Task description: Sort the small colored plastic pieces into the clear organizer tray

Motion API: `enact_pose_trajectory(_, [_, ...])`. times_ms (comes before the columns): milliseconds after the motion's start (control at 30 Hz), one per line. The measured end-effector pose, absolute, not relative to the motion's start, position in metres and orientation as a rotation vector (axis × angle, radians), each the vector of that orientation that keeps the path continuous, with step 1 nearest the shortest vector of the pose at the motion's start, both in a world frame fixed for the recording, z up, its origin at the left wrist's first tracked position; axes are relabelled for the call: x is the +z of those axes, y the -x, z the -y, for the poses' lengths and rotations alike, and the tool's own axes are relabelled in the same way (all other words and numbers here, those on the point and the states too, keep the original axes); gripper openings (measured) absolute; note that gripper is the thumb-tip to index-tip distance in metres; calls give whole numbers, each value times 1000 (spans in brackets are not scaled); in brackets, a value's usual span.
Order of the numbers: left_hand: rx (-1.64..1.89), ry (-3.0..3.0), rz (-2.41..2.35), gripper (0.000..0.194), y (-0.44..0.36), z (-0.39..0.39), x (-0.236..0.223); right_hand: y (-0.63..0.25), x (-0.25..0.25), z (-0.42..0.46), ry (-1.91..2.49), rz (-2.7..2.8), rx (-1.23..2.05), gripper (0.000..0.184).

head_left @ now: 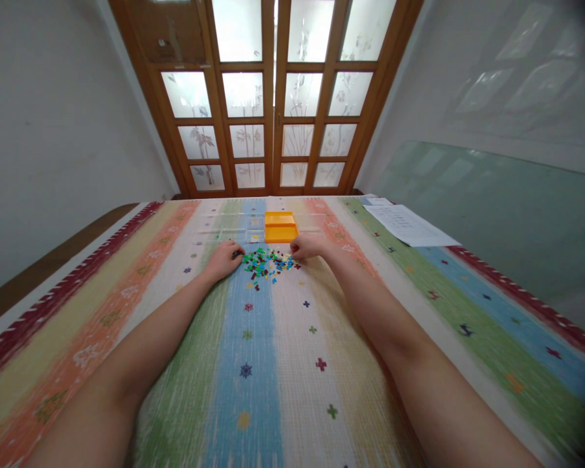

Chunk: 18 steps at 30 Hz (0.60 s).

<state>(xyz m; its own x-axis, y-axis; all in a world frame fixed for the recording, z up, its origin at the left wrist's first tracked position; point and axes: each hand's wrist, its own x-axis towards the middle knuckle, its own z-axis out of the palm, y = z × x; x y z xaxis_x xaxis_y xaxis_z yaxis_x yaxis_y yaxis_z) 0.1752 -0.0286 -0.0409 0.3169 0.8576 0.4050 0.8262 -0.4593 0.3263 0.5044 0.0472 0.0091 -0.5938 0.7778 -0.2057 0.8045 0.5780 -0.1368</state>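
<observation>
A loose pile of small colourful pieces (263,263), mostly green, blue, dark red and yellow, lies on the striped tablecloth. At its left edge, my left hand (223,259) rests with curled fingers; a small dark spot shows at the fingertips, too small to name. My right hand (306,246) is at the pile's right edge, fingers pinched together and pointing down at the pieces. What the pinch holds, if anything, is hidden. Just beyond the pile sits an orange box (281,233) with two sections, and to its left a clear compartment tray (234,234) with a few pieces inside.
Printed paper sheets (409,225) lie towards the far right of the table. The tablecloth (297,390) has broad coloured stripes with small motifs. Wooden glazed doors (275,117) stand past the far edge, and a greenish glass panel (492,208) leans along the right wall.
</observation>
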Motion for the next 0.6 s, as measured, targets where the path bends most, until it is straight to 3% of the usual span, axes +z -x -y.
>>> enact_pose_trajectory(233, [828, -2514, -1598, 18, -175, 29, -41, -500, 18, -39, -1339, -2648, -277, 15])
enact_pose_trajectory(600, [828, -2503, -1600, 18, -176, 30, -40, -545, 17, -71, -1760, -3105, -435, 19])
